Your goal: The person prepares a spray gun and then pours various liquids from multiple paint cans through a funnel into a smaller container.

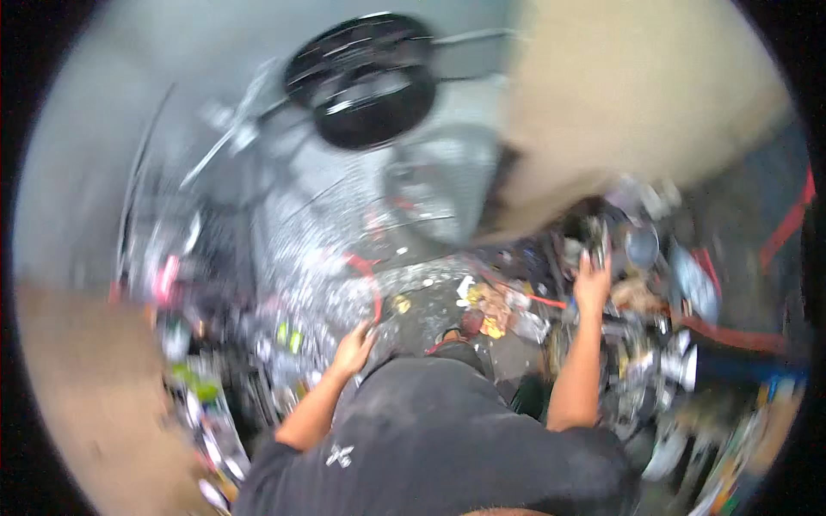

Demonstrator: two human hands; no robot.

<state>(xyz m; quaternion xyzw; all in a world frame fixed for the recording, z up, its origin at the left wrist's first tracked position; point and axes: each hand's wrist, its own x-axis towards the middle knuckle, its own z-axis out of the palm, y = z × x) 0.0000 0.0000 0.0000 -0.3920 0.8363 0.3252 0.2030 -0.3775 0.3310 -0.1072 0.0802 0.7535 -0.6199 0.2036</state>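
Motion smears the whole head view. Low at centre-left, my left hand (353,348) is closed, and its fingertips meet the end of a thin red curved strip (376,292) that looks like a cord or hose. My right hand (593,282) is raised further out on the right, fingers closed around something slim and greyish, too blurred to name. Beyond that hand lies a cluttered heap, with a round grey-blue container (642,247) close by. Between my hands, a pile of crumpled brown and yellow scraps (490,310) lies on the grey floor (422,297).
A black round fan-like object (366,82) stands ahead at the top. A large beige panel (637,95) fills the upper right, and a brownish surface (95,396) the lower left. Mixed clutter (206,387) lines the left side; a red band (731,335) runs at the right.
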